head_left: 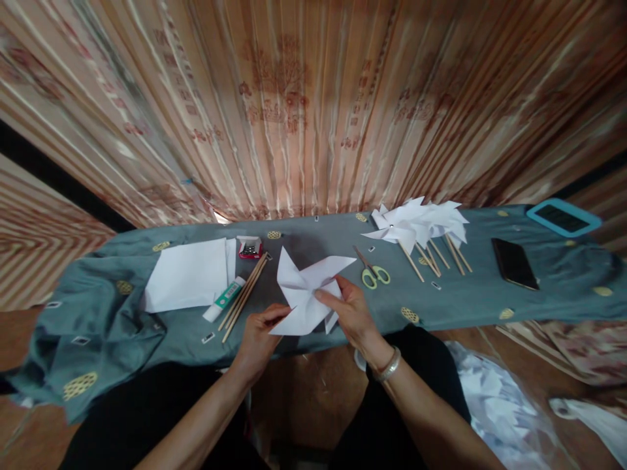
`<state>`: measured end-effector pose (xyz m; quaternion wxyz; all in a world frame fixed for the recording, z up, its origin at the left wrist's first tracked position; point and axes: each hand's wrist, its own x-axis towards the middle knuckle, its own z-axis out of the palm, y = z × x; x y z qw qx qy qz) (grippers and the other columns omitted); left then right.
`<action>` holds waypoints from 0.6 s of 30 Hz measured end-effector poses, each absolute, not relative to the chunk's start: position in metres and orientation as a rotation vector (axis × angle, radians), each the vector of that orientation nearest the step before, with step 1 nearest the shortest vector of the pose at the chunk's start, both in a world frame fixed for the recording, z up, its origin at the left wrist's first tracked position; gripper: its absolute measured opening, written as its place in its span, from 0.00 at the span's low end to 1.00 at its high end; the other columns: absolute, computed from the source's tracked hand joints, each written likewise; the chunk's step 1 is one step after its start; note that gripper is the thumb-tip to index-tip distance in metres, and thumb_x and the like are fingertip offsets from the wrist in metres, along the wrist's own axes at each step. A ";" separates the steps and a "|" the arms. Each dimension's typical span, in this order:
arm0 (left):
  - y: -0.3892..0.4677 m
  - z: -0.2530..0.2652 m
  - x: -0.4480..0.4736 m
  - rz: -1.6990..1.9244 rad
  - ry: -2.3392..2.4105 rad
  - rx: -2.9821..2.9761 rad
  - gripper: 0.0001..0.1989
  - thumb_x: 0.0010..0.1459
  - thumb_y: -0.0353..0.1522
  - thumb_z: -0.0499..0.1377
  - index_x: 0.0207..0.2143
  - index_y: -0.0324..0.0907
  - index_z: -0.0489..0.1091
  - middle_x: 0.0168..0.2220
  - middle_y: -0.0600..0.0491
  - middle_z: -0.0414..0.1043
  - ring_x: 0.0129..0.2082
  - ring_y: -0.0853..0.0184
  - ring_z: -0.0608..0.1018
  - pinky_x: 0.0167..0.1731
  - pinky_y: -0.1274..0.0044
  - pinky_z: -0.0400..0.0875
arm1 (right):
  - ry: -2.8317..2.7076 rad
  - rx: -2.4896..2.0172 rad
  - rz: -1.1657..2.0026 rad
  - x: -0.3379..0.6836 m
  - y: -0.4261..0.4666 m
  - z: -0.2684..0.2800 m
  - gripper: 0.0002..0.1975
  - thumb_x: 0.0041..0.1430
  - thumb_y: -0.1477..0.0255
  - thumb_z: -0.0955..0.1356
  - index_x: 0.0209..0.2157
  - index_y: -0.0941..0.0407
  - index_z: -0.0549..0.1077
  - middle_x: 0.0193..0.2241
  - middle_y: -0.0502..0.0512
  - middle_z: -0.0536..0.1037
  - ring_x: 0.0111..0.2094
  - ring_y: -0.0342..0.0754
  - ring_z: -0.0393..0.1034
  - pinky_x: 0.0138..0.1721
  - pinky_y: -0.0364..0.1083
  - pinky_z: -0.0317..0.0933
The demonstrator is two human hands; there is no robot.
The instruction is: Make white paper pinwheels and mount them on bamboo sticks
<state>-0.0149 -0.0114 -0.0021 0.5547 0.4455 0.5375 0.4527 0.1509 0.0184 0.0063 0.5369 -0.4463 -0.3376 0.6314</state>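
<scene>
A white paper pinwheel (300, 312) is held up in front of me, above the near edge of the cloth-covered table. My right hand (353, 312) grips it from the right, thumb pressed near its centre and the other fingers behind. At its lower left blade, my left hand (262, 331) has its fingers closed on the paper; whether a stick is behind it I cannot tell. Green-handled scissors (375, 274) lie just right of the pinwheel. Left of it are several wooden sticks (245, 297), a glue tube (224, 299) and a small red box (249, 248) with small metal pieces.
A stack of white paper (189, 274) lies on the left of the table (323, 232). Several finished pinwheels on sticks (421, 225) are piled at the back right. Farther right are a phone (514, 263) and a blue-framed tablet (563, 217). A plastic bag of white paper pieces (499, 405) stands below.
</scene>
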 end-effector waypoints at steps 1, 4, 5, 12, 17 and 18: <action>-0.012 -0.003 -0.015 1.062 1.270 1.060 0.09 0.40 0.33 0.68 0.28 0.40 0.81 0.28 0.51 0.77 0.28 0.66 0.75 0.30 0.78 0.68 | -0.814 -1.063 1.495 0.151 0.018 0.007 0.18 0.39 0.68 0.77 0.35 0.55 0.76 0.30 0.49 0.81 0.29 0.46 0.73 0.34 0.44 0.66; -0.012 -0.005 -0.016 1.060 1.281 1.072 0.10 0.41 0.31 0.66 0.30 0.40 0.81 0.27 0.51 0.77 0.28 0.66 0.74 0.30 0.78 0.67 | -0.828 -1.066 1.486 0.152 0.019 0.008 0.19 0.38 0.68 0.77 0.35 0.56 0.75 0.30 0.49 0.81 0.29 0.46 0.73 0.34 0.44 0.66; -0.012 -0.005 -0.015 1.062 1.283 1.067 0.10 0.41 0.30 0.65 0.30 0.40 0.81 0.27 0.52 0.77 0.28 0.66 0.74 0.30 0.78 0.67 | -0.830 -1.067 1.489 0.152 0.019 0.008 0.19 0.38 0.68 0.77 0.35 0.56 0.75 0.30 0.49 0.81 0.29 0.46 0.73 0.34 0.44 0.66; -0.012 -0.002 -0.013 1.051 1.285 1.057 0.09 0.41 0.29 0.63 0.29 0.40 0.81 0.24 0.53 0.74 0.26 0.68 0.72 0.28 0.80 0.65 | -0.836 -1.063 1.507 0.153 0.019 0.008 0.18 0.40 0.68 0.77 0.36 0.56 0.75 0.29 0.48 0.79 0.28 0.45 0.72 0.31 0.42 0.65; -0.012 -0.003 -0.013 1.043 1.289 1.048 0.09 0.41 0.30 0.63 0.28 0.40 0.81 0.23 0.53 0.74 0.25 0.68 0.72 0.27 0.80 0.65 | -0.860 -1.070 1.487 0.153 0.020 0.006 0.18 0.40 0.68 0.76 0.36 0.56 0.74 0.30 0.49 0.80 0.29 0.46 0.72 0.32 0.43 0.65; -0.012 -0.004 -0.013 1.043 1.291 1.044 0.09 0.41 0.30 0.63 0.28 0.40 0.81 0.23 0.53 0.74 0.25 0.68 0.72 0.27 0.80 0.65 | -0.862 -1.072 1.482 0.154 0.020 0.006 0.18 0.40 0.68 0.76 0.36 0.56 0.74 0.30 0.50 0.80 0.30 0.47 0.73 0.32 0.43 0.65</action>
